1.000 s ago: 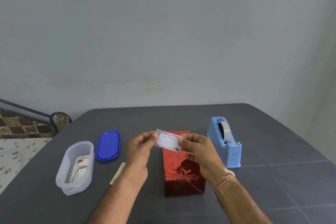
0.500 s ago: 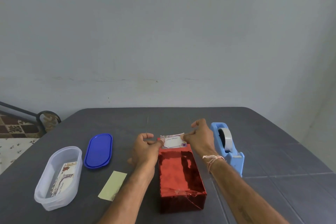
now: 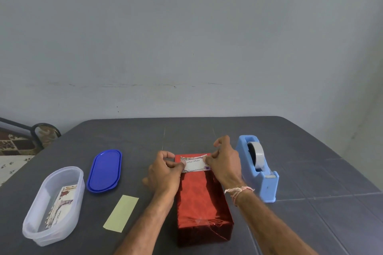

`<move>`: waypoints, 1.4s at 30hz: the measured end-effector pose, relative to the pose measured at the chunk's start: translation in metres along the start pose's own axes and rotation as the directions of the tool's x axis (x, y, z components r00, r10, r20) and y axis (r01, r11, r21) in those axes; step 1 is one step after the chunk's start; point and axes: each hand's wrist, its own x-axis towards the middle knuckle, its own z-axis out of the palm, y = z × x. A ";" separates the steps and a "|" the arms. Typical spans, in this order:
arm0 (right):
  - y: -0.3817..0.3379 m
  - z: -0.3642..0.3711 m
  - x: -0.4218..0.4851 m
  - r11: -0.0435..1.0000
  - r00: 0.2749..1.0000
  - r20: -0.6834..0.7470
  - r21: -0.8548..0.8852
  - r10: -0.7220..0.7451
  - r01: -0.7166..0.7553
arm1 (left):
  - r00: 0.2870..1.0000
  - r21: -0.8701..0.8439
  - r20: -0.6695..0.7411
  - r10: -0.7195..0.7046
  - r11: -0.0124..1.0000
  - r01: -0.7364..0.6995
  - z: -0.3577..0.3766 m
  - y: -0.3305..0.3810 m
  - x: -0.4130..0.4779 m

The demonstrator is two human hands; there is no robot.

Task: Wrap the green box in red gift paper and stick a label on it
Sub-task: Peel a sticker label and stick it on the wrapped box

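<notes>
The box (image 3: 202, 203), wrapped in shiny red paper, lies lengthwise on the dark grey table (image 3: 145, 136); none of its green shows. A white label (image 3: 194, 164) with a floral border and script writing lies across the box's far end. My left hand (image 3: 165, 172) pinches the label's left edge between thumb and fingertips. My right hand (image 3: 224, 161) pinches its right edge, with the other fingers raised. Both hands rest at the top of the box.
A light blue tape dispenser (image 3: 258, 166) stands right of the box, close to my right wrist. A pale yellow backing strip (image 3: 121, 213) lies left of my forearm. Further left are a blue oval lid (image 3: 104, 171) and a clear tub (image 3: 53, 205) holding more labels.
The label came down from mid-air onto the far end of the red box, both hands still holding its edges. The head view has tilted lower and closer.
</notes>
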 end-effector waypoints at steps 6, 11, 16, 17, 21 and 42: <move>0.005 0.007 -0.001 0.999 0.999 -0.035 -0.020 -0.030 0.029 | 0.997 0.050 -0.005 0.078 0.996 -0.077 0.006 -0.004 0.004; 0.007 0.009 0.000 0.999 0.998 -0.039 -0.035 -0.043 0.041 | 0.994 0.076 0.003 0.111 0.991 -0.111 0.008 -0.008 0.006; 0.010 0.013 -0.006 0.994 0.995 -0.049 -0.074 -0.088 0.085 | 0.982 0.137 0.003 0.189 0.973 -0.188 0.009 -0.009 0.005; 0.010 0.014 -0.006 0.992 0.993 -0.056 -0.080 -0.101 0.096 | 0.979 0.151 0.003 0.206 0.967 -0.204 0.009 -0.009 0.005; 0.013 0.018 -0.007 0.986 0.987 -0.076 -0.096 -0.142 0.134 | 0.972 0.182 0.019 0.233 0.955 -0.232 0.009 -0.013 0.008; 0.031 0.004 -0.012 1.000 0.993 0.122 0.023 -0.006 0.003 | 0.967 -0.254 0.244 0.077 0.967 -0.013 -0.003 -0.039 0.014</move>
